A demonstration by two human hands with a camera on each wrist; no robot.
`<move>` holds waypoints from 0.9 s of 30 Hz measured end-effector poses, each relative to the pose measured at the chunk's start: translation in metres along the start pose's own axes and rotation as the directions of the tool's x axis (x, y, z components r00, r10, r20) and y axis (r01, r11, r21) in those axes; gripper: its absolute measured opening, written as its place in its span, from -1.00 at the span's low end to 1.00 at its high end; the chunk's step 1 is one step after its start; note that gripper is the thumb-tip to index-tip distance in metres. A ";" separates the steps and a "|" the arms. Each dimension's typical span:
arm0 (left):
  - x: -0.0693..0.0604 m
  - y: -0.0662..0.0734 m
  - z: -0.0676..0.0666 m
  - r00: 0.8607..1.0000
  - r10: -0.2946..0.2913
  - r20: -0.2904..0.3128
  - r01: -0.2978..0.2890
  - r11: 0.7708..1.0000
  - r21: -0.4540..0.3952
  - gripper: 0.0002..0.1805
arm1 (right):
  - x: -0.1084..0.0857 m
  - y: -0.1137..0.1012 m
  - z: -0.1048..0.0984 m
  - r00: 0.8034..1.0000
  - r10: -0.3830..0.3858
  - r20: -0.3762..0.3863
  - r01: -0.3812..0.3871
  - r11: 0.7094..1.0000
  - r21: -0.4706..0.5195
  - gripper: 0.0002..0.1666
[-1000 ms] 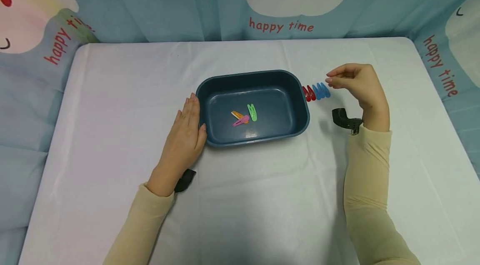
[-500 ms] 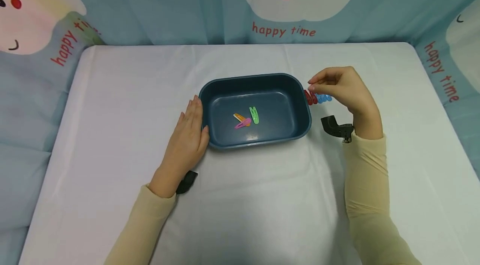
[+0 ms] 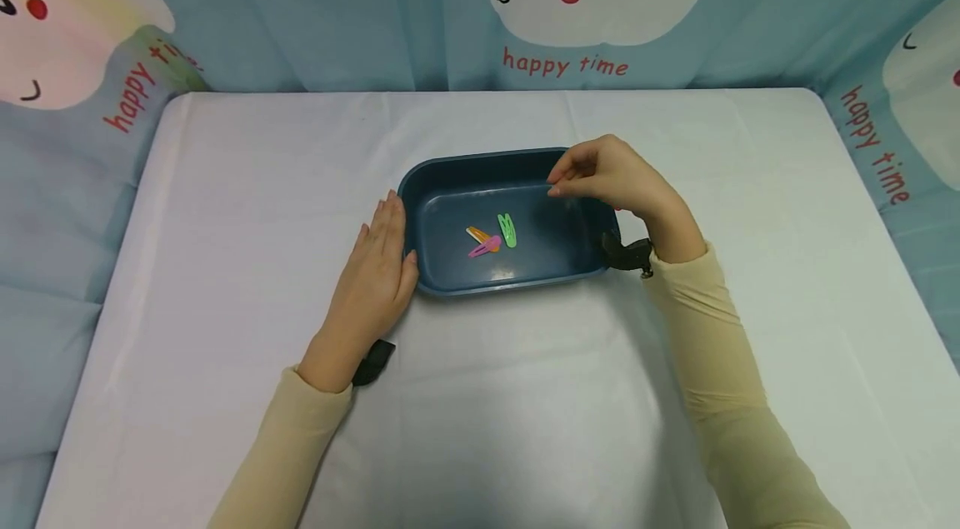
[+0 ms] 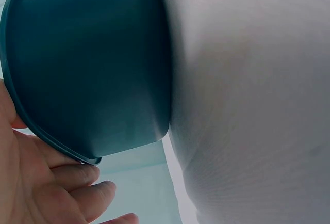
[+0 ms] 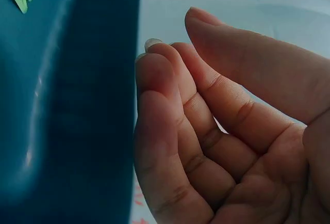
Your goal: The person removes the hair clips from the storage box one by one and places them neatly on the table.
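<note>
A dark blue rectangular tub (image 3: 480, 286) stands on the white cloth. On its floor lie an orange hair clip (image 3: 477, 236), a pink hair clip (image 3: 486, 246) touching it, and green hair clips (image 3: 507, 231) side by side. My left hand (image 3: 367, 287) rests against the tub's left side with fingers straight. Over the tub's right part hovers my right hand (image 3: 618, 183), its fingers loosely bent. In the right wrist view, the thumb (image 5: 242, 53) is apart from the fingertips and nothing shows between them. A bit of red (image 3: 618, 208) peeks out below that hand.
White cloth (image 3: 262, 179) covers the table around the tub. A light blue printed curtain (image 3: 337, 12) hangs behind the far edge and at both sides. Black wrist mounts (image 3: 628, 254) stick out from the sleeves.
My right hand has moved left, from above the blue and red hair clips to above the tub, and now hides those clips. The left hand and the clips in the tub stay put.
</note>
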State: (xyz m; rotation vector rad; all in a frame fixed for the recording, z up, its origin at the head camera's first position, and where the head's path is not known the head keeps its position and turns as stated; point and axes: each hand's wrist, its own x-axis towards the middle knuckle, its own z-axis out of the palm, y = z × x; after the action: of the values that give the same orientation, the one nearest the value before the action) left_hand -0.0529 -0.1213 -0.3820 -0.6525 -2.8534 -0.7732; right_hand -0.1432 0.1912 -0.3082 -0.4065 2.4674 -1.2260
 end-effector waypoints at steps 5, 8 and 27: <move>0.001 0.000 0.001 1.000 0.001 0.002 -0.001 1.000 -0.004 -0.32 | 0.015 -0.001 0.011 0.995 -0.028 0.091 0.026 0.999 0.022 -0.90; 0.000 0.000 0.001 1.000 -0.003 0.003 0.003 1.000 -0.004 -0.32 | 0.022 -0.002 0.017 0.989 -0.035 0.144 0.033 0.999 0.018 -0.91; 0.000 0.000 0.000 1.000 0.000 -0.010 0.000 1.000 -0.003 -0.32 | 0.049 0.009 0.041 0.934 0.091 0.346 -0.074 0.995 -0.060 -0.94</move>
State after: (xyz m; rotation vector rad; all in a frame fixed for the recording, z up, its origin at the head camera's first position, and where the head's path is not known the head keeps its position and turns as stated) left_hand -0.0530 -0.1207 -0.3822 -0.6470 -2.8441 -0.7782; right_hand -0.1697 0.1474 -0.3474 -0.4818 2.1872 -0.9693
